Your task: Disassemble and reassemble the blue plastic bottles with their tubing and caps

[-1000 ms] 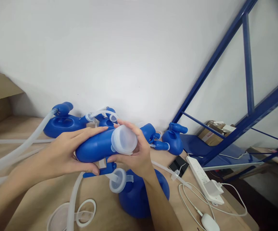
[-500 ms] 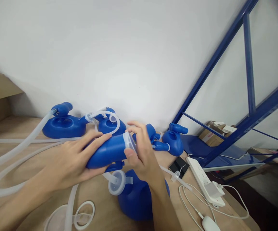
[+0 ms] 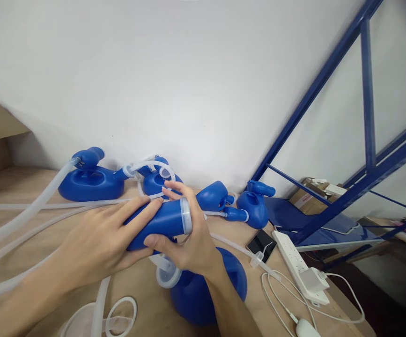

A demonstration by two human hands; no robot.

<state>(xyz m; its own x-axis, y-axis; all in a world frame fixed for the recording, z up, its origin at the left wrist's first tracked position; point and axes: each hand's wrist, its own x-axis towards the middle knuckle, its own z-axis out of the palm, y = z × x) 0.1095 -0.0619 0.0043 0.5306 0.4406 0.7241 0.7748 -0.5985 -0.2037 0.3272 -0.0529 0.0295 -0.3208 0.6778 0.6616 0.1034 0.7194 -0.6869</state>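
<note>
My left hand (image 3: 107, 231) is wrapped round a blue plastic urinal cup (image 3: 162, 220), a hollow piece held tilted above the table. A translucent cap (image 3: 186, 216) covers its right end. My right hand (image 3: 197, 245) grips the cup close to that cap, thumb on the near side and fingers over the top. Below my hands stands a large blue urinal bottle (image 3: 201, 299), partly hidden by my right forearm. Its translucent lid (image 3: 167, 276) faces left, and a hose (image 3: 100, 299) lies nearby.
Along the wall sit more blue urinal bottles (image 3: 93, 185) and a loose blue cup (image 3: 211, 196). Long hoses (image 3: 30, 220) cross the left side. At right are a phone (image 3: 261, 242), a power strip (image 3: 294, 262) with cables, and a blue metal rack (image 3: 306, 107). A translucent ring (image 3: 132, 306) lies in front.
My right hand has slid left from the capped end onto the cup's body, its thumb now on the near side. The cap is more exposed. My left hand keeps its hold.
</note>
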